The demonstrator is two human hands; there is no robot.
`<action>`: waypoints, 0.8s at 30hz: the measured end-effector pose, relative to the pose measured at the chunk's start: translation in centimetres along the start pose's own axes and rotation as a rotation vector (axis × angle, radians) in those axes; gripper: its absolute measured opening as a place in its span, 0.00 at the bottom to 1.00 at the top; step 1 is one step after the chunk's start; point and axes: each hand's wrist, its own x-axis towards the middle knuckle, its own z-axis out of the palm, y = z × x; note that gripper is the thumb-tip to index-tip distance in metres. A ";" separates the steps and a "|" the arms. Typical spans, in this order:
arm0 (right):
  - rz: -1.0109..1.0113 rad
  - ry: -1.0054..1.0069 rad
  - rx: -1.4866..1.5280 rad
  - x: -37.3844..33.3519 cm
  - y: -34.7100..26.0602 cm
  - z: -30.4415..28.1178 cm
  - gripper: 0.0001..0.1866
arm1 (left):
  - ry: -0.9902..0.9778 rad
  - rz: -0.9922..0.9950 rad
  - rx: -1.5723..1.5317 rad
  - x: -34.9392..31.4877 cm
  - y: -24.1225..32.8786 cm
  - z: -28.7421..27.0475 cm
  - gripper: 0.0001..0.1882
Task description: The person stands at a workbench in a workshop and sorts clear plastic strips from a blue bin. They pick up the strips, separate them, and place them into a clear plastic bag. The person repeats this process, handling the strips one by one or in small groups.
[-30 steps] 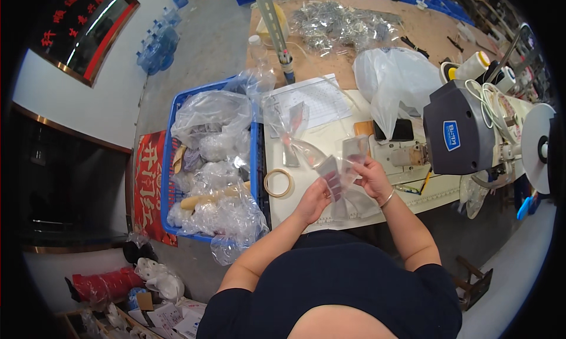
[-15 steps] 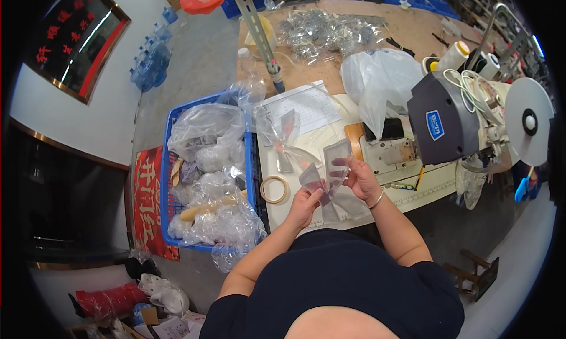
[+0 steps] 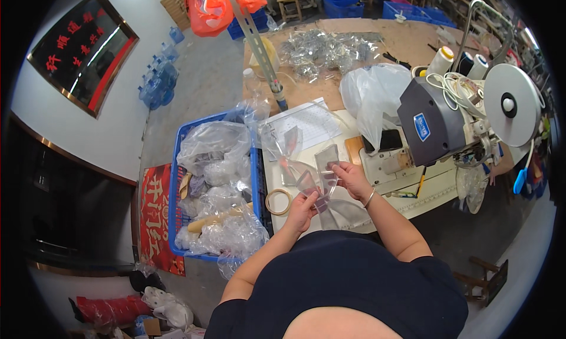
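Observation:
Over the front of the white sewing table (image 3: pixel 377 206), both my hands hold a clear, flexible plastic piece (image 3: pixel 327 157) with greyish, sheer-looking bands. My left hand (image 3: pixel 302 213) pinches its lower left part, thumb on top. With thumb and fingers closed, my right hand (image 3: pixel 352 181) grips the upper right panel by its edge. Part of the piece hangs down in front of my body. Just beyond it lie similar clear plastic pieces (image 3: pixel 289 162) with small reddish spots. Left of my hands is a tan tape roll (image 3: pixel 269 202).
To the left stands a blue crate (image 3: pixel 174 203) full of plastic-wrapped items. A sewing machine (image 3: pixel 433 123) with thread cones is at the right. A gridded paper sheet (image 3: pixel 321 125), a white plastic bag (image 3: pixel 374 91) and a dark phone (image 3: pixel 389 140) lie beyond my hands.
My right hand's fingers, spread behind the clear plastic before, have closed on its upper panel. My left hand keeps its pinch. The whole view has shifted slightly.

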 end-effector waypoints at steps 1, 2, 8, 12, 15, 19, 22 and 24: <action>0.017 -0.027 0.059 0.3 0.4 -0.4 0.18 | 0.001 -0.007 -0.004 0.1 0.1 -0.1 0.11; 0.038 -0.052 0.120 0.6 0.7 -0.8 0.18 | 0.003 -0.017 -0.010 0.1 0.1 -0.3 0.11; 0.073 -0.107 0.176 1.8 2.1 -1.9 0.18 | 0.026 -0.048 -0.021 0.6 -0.2 -0.7 0.14; 0.085 -0.113 0.217 1.9 2.8 -2.5 0.18 | 0.034 -0.115 -0.035 1.2 -0.8 -1.3 0.13; 0.094 -0.083 0.217 1.9 3.6 -3.2 0.17 | 0.054 -0.147 -0.036 1.5 -0.7 -0.9 0.12; 0.085 -0.028 0.193 1.6 4.1 -3.9 0.14 | 0.070 -0.195 0.010 2.5 -1.5 -0.8 0.13; 0.101 0.010 0.250 1.1 5.3 -4.9 0.13 | 0.072 -0.218 0.118 2.8 -2.3 -0.5 0.13; 0.108 0.042 0.294 0.9 5.7 -5.5 0.13 | 0.065 -0.273 0.149 3.3 -2.6 -0.6 0.14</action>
